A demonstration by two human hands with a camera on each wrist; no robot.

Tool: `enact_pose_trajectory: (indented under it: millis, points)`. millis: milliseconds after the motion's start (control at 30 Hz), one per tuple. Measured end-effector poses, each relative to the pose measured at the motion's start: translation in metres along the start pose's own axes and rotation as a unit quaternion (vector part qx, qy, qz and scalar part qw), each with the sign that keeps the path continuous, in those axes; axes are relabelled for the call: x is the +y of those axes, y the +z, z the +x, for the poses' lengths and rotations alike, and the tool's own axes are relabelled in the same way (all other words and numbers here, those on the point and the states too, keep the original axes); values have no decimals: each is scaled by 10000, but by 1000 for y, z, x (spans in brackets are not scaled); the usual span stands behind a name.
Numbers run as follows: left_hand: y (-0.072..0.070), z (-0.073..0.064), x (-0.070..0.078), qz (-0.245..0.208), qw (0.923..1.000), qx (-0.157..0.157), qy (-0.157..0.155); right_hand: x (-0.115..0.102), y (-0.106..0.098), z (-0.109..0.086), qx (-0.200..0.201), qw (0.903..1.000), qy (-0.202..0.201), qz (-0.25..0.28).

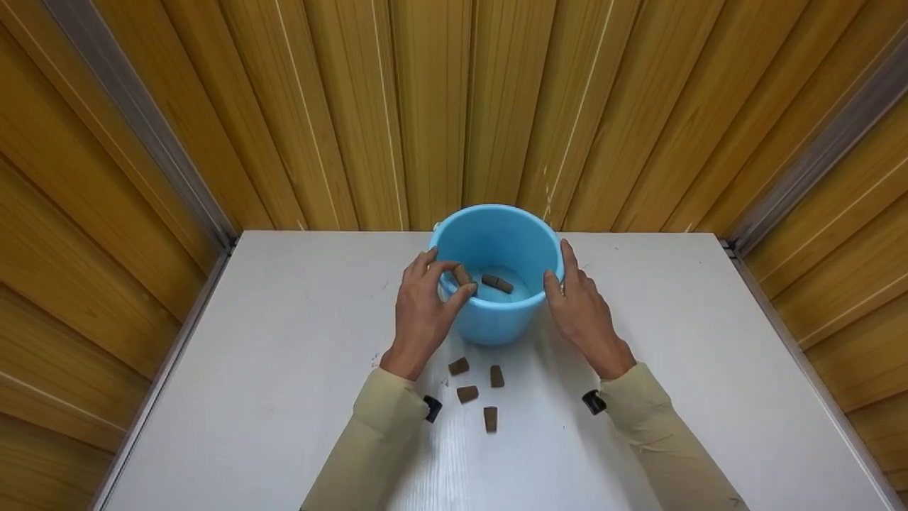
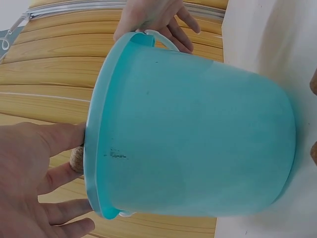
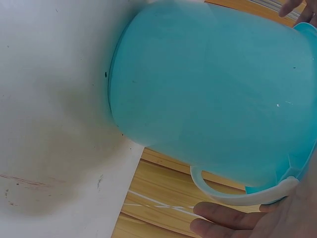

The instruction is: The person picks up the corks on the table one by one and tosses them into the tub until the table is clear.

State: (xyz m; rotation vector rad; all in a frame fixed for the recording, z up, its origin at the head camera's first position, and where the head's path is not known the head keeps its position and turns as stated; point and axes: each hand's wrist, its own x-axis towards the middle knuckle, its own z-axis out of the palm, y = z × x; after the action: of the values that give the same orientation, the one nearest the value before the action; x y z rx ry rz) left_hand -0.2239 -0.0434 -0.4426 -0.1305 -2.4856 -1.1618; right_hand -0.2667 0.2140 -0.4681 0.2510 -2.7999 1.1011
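Observation:
A light blue bucket stands upright on the white table, its mouth facing up. My left hand is at the near left rim and pinches a brown cork stopper between thumb and index finger, just inside the mouth. In the left wrist view that cork is partly hidden behind the rim. More cork lies on the bucket's floor. My right hand holds the right rim, thumb on the inner side and fingers along the outside, beside the white handle.
Several tapered corks lie scattered on the white table between my forearms, in front of the bucket. A wood-patterned wall rises behind the table's far edge, with similar panels at both sides.

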Motion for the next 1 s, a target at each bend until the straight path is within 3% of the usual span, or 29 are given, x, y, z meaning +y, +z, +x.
enact_pose_trajectory:
  millis: [333, 567, 1000]
  points:
    - [3, 4, 1, 89, 9999, -59, -72, 0, -1, 1, -11, 10000, 42, 49]
    - [3, 5, 1, 147, 9999, -38, 53, 1, -1, -1, 82, 10000, -44, -27]
    - [2, 8, 3, 221, 9994, -204, -181, 1, -1, 0, -21, 10000, 64, 15]
